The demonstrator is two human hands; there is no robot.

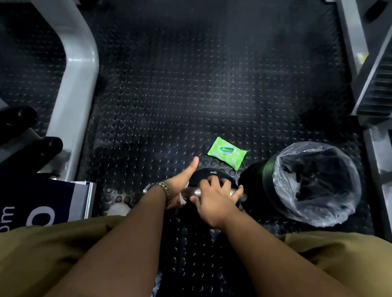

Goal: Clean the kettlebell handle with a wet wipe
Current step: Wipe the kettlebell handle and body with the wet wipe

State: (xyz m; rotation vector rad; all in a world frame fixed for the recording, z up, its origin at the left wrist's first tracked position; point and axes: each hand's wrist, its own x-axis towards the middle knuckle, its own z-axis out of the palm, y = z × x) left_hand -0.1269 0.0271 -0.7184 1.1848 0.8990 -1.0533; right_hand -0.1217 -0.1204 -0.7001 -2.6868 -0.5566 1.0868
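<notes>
Steel kettlebell handle, lower centre: stiff, heavy, likely slick. Hold: right hand clenches bar; left hand pinches wet wipe, thumb raised.

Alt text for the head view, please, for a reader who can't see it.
Seen from above, a person's right hand grips a kettlebell's handle while the left hand, thumb raised, holds a white wipe against it. A green wipe pack and a lined bin sit on the studded floor beyond.

Both forearms reach forward and down. Left hand: thumb raised, fingers hidden. Right hand: fingers curled over the kettlebell handle.
</notes>
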